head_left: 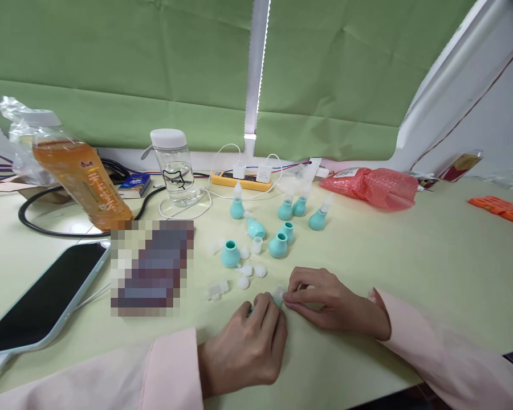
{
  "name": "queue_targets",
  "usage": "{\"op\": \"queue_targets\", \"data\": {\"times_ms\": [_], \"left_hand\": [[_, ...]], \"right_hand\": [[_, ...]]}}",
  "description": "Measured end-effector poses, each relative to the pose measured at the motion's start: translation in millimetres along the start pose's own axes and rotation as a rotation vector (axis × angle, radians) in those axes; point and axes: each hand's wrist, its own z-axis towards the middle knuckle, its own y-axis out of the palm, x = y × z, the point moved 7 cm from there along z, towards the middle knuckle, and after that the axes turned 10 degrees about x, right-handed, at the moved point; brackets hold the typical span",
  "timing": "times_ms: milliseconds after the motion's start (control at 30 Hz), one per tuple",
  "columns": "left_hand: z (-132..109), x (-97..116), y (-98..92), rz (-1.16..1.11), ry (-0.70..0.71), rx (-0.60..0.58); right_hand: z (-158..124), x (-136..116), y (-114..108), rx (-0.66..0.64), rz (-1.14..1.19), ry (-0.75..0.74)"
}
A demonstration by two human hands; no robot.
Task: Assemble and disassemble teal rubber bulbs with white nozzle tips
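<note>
My left hand [250, 339] is wrapped around a turquoise squeeze bulb [277, 297], most of which its fingers hide. At the bulb's end sits a translucent nozzle [279, 291], and my right hand [325, 299] pinches at it with thumb and forefinger. Beyond my hands stand an open-necked turquoise bulb [230, 254] and another open one [278, 245]. One bulb [255, 229] lies on its side. Farther back, several bulbs carry clear tips, among them an upright one [236, 208]. Small translucent pieces [245, 271] are scattered in front of the bulbs.
To the left are a phone [47, 296], a tilted tea bottle [79, 176] and a clear water bottle [175, 171]. A yellow power strip [241, 180] with chargers lies at the back. A red bubble-wrap bag [371, 187] and an orange item [500, 209] are to the right.
</note>
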Motion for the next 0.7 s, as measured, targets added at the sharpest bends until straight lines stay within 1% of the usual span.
{"op": "queue_targets", "data": {"times_ms": [100,233,300,400,467,567,700], "left_hand": [[-0.2,-0.2,0.5,0.001,0.001,-0.007],[0.7,-0.9,0.3,0.006,0.003,-0.012],[1.0,-0.8,0.6,0.005,0.002,-0.021],[0.3,0.6,0.8,0.008,0.004,-0.025],[-0.5,1.9,0.9,0.005,0.012,-0.021],[-1.2,2.9,0.9,-0.003,0.029,-0.012],[-0.4,1.8,-0.2,-0.018,0.027,0.012]], "right_hand": [[-1.2,1.5,1.0,0.026,-0.012,0.019],[-1.5,4.4,2.3,0.069,0.061,0.109],[-1.9,7.0,2.9,0.079,0.094,0.177],[-3.1,11.0,5.5,0.042,0.135,0.272],[-3.5,12.6,7.0,-0.003,0.145,0.292],[-2.5,13.6,6.7,-0.052,0.117,0.238],[-1.4,8.6,6.3,-0.111,0.042,0.045]]}}
